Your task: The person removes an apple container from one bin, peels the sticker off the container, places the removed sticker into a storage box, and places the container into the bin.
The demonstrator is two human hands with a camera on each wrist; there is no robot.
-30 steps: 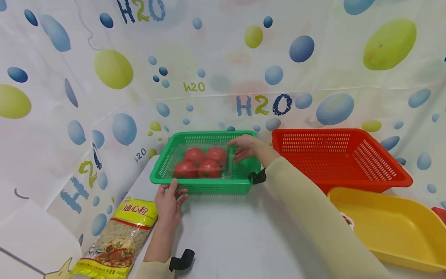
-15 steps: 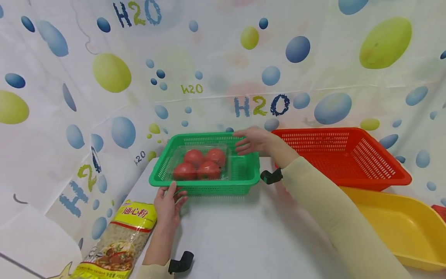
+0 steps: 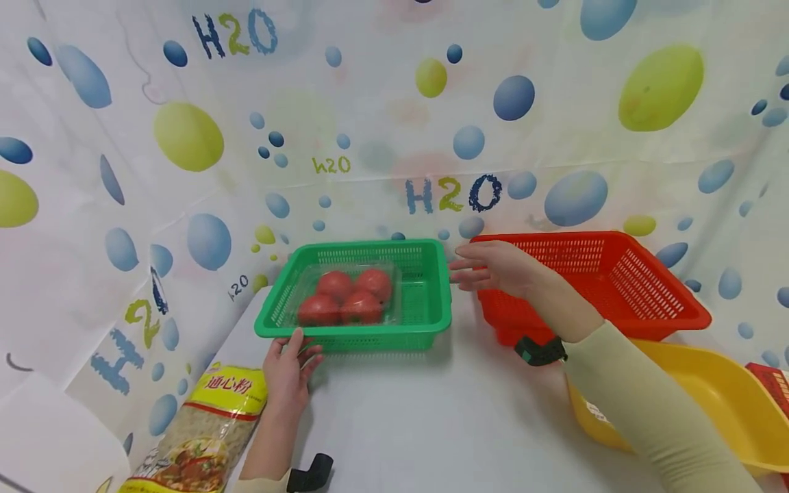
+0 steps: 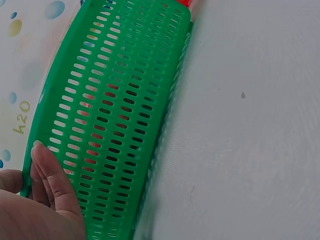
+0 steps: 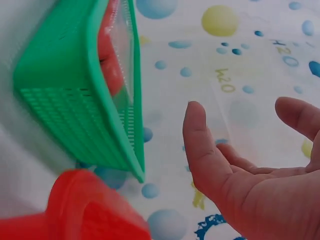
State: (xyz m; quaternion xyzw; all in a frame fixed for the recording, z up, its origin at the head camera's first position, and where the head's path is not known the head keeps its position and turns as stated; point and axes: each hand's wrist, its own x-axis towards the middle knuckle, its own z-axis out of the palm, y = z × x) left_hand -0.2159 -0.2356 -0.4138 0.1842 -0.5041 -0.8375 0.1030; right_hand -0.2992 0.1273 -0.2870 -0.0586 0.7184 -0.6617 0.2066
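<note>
A green plastic basket (image 3: pixel 370 331) with slotted walls stands on the table against the back cloth. In its left part lies a clear plastic box (image 3: pixel 396 301) of several red round fruits (image 3: pixel 335 284). My left hand (image 3: pixel 286 376) pinches the basket's front rim; in the left wrist view the thumb and fingers (image 4: pixel 55 185) lie on opposite sides of it. My right hand (image 3: pixel 502 267) holds nothing and is raised just off the basket's right end, overlapping the red basket in the head view. Its thumb and fingers are spread apart in the right wrist view.
To the right stands a red slotted basket (image 3: pixel 622 291), with a yellow tub (image 3: pixel 709 390) in front, partly behind my right sleeve. A bag of macaroni (image 3: pixel 203 424) lies at the left. A patterned cloth (image 3: pixel 370 103) hangs close behind the baskets.
My right hand has moved right, from above the green basket's right part to beyond its right end. My left hand stays at the front rim, and the fruit box keeps its place in the basket.
</note>
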